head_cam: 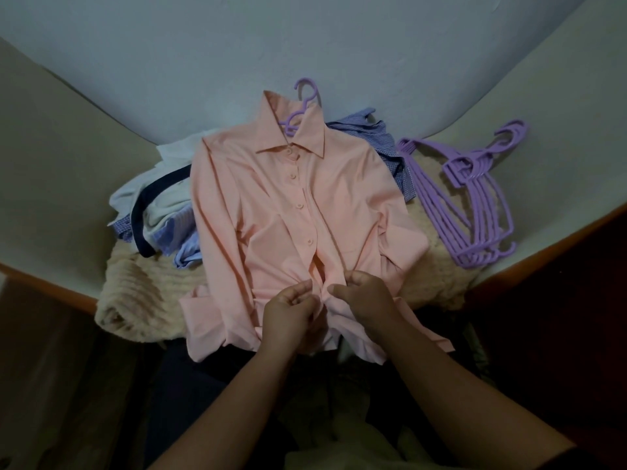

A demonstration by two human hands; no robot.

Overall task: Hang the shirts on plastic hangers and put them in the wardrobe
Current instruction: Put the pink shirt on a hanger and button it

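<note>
This looks like a bedroom in a home. A bed [68, 171] with a pale sheet and a wooden edge stands against a plain painted wall [305, 35], and on it lie a fluffy cream blanket [142, 300], a heap of shirts [159, 212] and a stack of purple plastic hangers [471, 198].

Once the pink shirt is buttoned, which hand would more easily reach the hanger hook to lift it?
Probably the right hand: the hanger hook pokes out just right of the pink shirt collar.

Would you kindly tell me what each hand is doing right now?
Left hand: pinching the peach button-up shirt front.
Right hand: gripping the same shirt's placket.
</note>
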